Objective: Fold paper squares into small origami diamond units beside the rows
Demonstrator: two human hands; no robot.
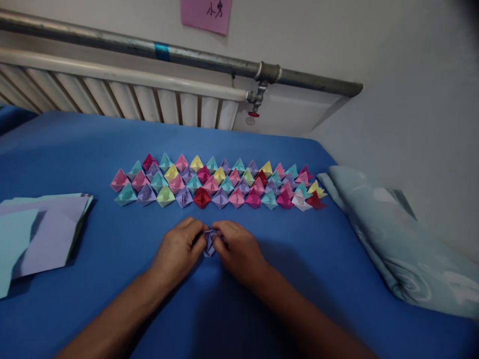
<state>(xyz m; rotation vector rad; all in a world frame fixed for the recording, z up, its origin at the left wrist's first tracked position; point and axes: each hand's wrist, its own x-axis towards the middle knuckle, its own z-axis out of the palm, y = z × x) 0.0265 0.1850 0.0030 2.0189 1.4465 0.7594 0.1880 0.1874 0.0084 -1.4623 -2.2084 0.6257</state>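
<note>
Between my two hands is a small folded piece of purple paper (210,243), its creases and points showing in the middle. My left hand (179,247) pinches its left side between thumb and fingers. On the opposite side, my right hand (239,249) grips it the same way. Fingertips cover part of its edges. Just beyond the hands, several folded paper boats (202,198) stand in close rows, in pink, purple, teal, yellow, green and red. At the far left lies a stack of square paper sheets (56,234), purple and light blue on top.
A blue padded surface (123,309) lies under everything. To the right is a folded light-green blanket (396,244). A white radiator (149,102) and a metal pipe (209,61) with a red-handled valve (253,114) run along the wall behind. A pink note (206,15) hangs above.
</note>
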